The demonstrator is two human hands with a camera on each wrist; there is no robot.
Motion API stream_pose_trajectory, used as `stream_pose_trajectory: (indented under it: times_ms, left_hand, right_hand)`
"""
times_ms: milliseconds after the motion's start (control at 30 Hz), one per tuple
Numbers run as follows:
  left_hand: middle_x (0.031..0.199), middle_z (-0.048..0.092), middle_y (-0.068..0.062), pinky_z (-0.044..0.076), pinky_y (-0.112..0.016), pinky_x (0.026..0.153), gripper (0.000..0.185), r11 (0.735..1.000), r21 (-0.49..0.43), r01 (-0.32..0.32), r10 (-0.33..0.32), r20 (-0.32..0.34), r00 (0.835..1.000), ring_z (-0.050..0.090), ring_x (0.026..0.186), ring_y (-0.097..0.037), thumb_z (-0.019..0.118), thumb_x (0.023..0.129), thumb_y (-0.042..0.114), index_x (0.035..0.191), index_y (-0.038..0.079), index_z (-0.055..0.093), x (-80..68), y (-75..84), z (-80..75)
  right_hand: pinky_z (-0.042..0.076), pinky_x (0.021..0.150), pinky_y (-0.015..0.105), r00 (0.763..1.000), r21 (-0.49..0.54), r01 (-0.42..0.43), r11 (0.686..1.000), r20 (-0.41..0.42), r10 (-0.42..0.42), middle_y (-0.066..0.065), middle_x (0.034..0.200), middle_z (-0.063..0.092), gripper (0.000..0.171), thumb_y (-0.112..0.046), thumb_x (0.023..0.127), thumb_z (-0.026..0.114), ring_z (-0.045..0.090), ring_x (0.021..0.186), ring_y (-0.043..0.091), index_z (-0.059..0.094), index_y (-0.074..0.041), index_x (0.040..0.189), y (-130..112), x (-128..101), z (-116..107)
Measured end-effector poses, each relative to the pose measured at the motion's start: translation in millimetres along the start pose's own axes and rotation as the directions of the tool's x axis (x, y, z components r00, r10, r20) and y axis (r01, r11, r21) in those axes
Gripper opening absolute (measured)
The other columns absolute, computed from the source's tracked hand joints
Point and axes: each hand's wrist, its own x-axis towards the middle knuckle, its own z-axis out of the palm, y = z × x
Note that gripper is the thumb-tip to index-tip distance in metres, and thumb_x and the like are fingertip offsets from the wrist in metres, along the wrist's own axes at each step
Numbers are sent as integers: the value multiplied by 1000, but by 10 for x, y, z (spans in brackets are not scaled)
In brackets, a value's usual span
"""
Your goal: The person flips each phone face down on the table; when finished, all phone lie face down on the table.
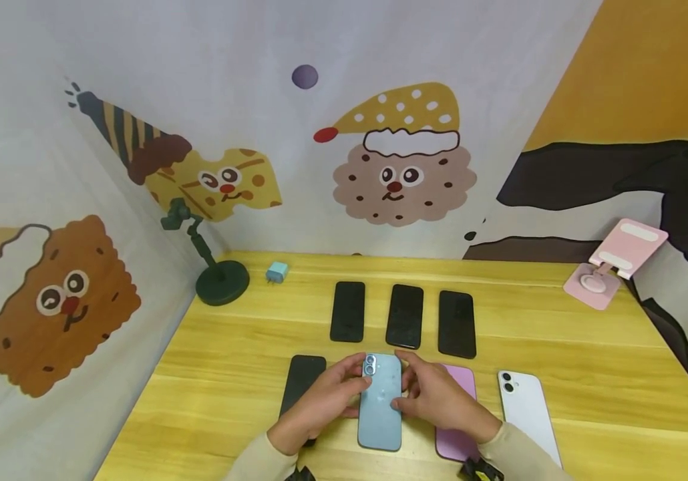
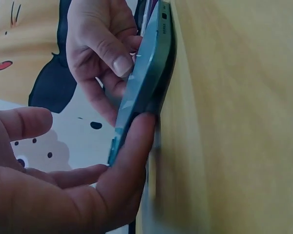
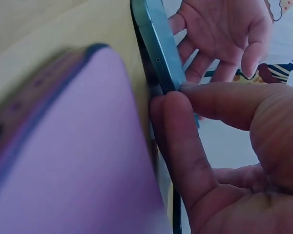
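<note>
On yellow table (image 1: 590, 374), blue phone (image 1: 380, 414) lies between both hands' grip.

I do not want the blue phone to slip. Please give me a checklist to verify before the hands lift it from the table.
1. Left hand grips the blue phone at its left edge: ok.
2. Right hand pinches the right edge: ok.
3. Phone already raised at one edge, seen from the left wrist: ok.
4. Pink phone is apart from the blue one: cannot tell, the right hand covers it.
5. Three black phones behind are out of the way: ok.
</note>
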Motion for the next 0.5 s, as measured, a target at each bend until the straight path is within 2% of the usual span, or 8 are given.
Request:
stream_pose_trajectory:
  times_ms: [133, 333, 500]
  left_hand:
    - [144, 51, -19, 60, -54, 96, 64, 1000, 21, 14, -14, -13, 1000, 56, 132, -30, 62, 106, 25, 162, 3, 39, -2, 0, -7]
    - [149, 50, -23, 61, -54, 96, 66, 1000, 7, 18, -18, -12, 1000, 59, 133, -34, 63, 106, 26, 162, 0, 38, -11, -12, -24]
    - [152, 49, -24, 61, -55, 97, 67, 1000, -2, 13, -13, -8, 1000, 58, 133, -34, 62, 106, 26, 162, -1, 36, -28, 2, -36]
  right_hand:
    - [54, 64, 22, 1000, 21, -25, 999, 14, 24, 0, 94, 66, 89, -18, 83, 91, 63, 74, 3, 43, 7, 154, -15, 0, -11]
    - [56, 68, 22, 999, 63, -52, 997, 15, 51, 7, 108, 67, 88, -23, 86, 90, 67, 78, 5, 45, 7, 154, -30, -24, -27]
    - [56, 67, 23, 998, 79, -56, 995, 25, 55, 12, 114, 67, 87, -27, 87, 89, 68, 79, 6, 45, 7, 154, -43, -43, -44]
